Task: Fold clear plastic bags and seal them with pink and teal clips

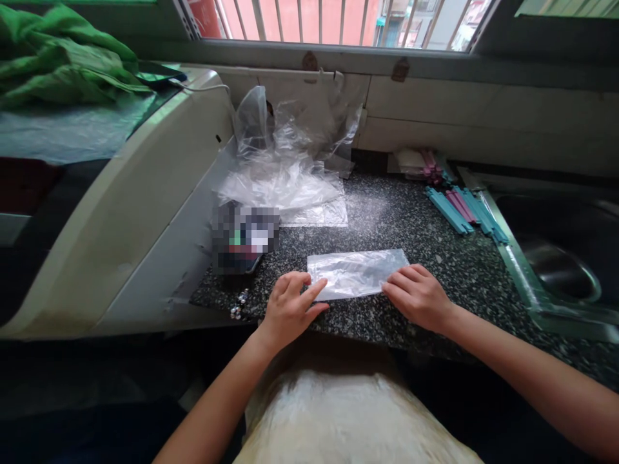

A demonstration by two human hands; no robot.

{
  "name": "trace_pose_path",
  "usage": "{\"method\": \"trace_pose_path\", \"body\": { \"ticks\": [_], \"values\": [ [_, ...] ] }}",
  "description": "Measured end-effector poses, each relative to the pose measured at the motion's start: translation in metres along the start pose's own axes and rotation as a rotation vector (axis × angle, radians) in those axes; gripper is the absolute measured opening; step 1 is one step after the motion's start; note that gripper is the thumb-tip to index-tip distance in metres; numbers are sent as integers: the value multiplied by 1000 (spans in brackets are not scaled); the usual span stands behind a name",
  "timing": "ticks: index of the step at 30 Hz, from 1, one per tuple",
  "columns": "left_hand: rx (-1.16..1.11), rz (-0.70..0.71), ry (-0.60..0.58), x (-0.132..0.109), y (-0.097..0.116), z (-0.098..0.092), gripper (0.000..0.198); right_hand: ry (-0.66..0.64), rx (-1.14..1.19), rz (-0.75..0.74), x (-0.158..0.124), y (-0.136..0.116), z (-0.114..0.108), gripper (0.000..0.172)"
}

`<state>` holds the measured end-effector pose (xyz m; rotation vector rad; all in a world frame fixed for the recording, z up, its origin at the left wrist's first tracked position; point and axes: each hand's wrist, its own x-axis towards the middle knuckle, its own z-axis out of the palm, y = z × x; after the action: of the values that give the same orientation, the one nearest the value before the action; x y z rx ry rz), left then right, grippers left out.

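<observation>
A clear plastic bag (355,274) lies flat on the speckled dark countertop (387,222) in front of me. At its left end is my left hand (290,303), index finger and thumb stretched out apart, the index fingertip touching the plastic. The other fingers of that hand are loosely bent. My right hand (418,296) has its fingers pressed together on the lower right corner of the bag. Behind it, more crumpled clear plastic bags (285,180) are heaped against the tiled wall.
Blue and pink plastic strips (464,209) lie at the right, beside a metal sink (512,264) holding a steel bowl (561,270). A blurred-out dark object (244,241) and a small shiny item (239,304) are at the left, near a white appliance (159,193) with green cloth (62,58) on top.
</observation>
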<state>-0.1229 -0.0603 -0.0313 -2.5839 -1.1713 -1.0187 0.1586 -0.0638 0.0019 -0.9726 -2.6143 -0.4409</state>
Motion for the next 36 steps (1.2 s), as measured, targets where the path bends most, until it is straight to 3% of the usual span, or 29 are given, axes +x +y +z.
{"method": "trace_pose_path", "body": {
  "ticks": [4, 11, 17, 23, 26, 29, 33, 36],
  "values": [
    [-30, 35, 19, 4, -2, 5, 15, 18, 13, 7, 1, 0, -3, 20],
    [-238, -3, 71, 11, -2, -5, 16, 78, 31, 82, -8, 9, -14, 13],
    [-570, -240, -2, 26, -4, -25, 8, 131, 220, 196, -15, 19, -38, 7],
    [-880, -550, 29, 49, 1, -40, 23, 132, 629, 388, -16, 14, -57, 19],
    [-975, -678, -47, 60, 2, -39, 30, 19, 771, 471, -22, 12, -57, 29],
    [-1033, -748, -179, 69, 3, -33, 35, -181, 843, 488, -30, 12, -52, 41],
    [-1006, -742, -320, 81, 5, -22, 36, -430, 875, 398, -39, 15, -43, 48],
    [-958, -722, -389, 92, 3, -14, 34, -525, 864, 369, -43, 19, -39, 48]
  ]
}}
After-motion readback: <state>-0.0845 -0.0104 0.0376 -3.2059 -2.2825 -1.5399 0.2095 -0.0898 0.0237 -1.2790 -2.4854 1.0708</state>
